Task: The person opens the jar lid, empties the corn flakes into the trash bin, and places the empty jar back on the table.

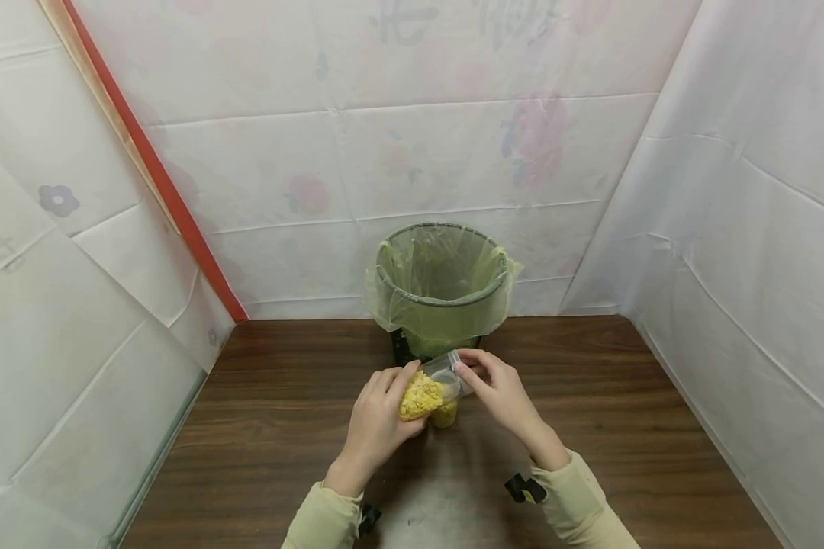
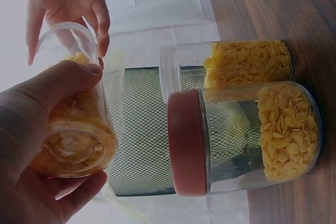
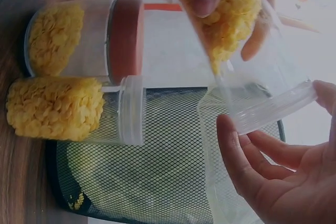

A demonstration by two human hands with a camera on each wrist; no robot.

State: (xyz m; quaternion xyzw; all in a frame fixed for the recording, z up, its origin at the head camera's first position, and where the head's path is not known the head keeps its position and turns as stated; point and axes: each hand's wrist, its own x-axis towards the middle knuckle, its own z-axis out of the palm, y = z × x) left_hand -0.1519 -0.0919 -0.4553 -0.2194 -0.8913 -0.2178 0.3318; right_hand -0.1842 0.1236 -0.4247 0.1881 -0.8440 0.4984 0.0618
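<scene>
A: Any text readable?
B: Faint grey strokes (image 1: 407, 21) high on the back sheet (image 1: 261, 168), 12 o'clock from the held jar (image 1: 431, 389); could be characters, too washed out to read; pink blotches (image 1: 535, 141) at 1, grey flower print (image 1: 59, 200) at 10.
A: Jar and hands?
B: Held jar is clear, tilted, just below centre in the head view, mouth end toward 2 o'clock; yellow flakes (image 3: 231, 19) bunched at the base end; left hand (image 1: 384, 404) wrapped round it from 8; right hand (image 1: 497, 389) at 3, thumb and fingertips pinching the ridged rim (image 3: 275, 108); can't tell if that's a lid or the jar's own lip.
A: What's in the way?
B: Two more jars upright on the counter (image 1: 261, 412), side by side; red-lidded jar (image 2: 239, 140) and clear-topped jar (image 3: 79, 108), both part-filled with flakes; in the wrist views they block part of the mesh bin (image 2: 144, 129); bin sits at 12 o'clock, yellow-green liner (image 1: 446, 319) folded over its edge.
A: Surface, room?
B: Counter is dark brown wood grain, whitish glare (image 1: 432, 488) at 6; creased white sheeting on three sides; red strip (image 1: 152, 160) slanting down at 10; pale sleeves (image 1: 326, 515) at 7 and 4.
</scene>
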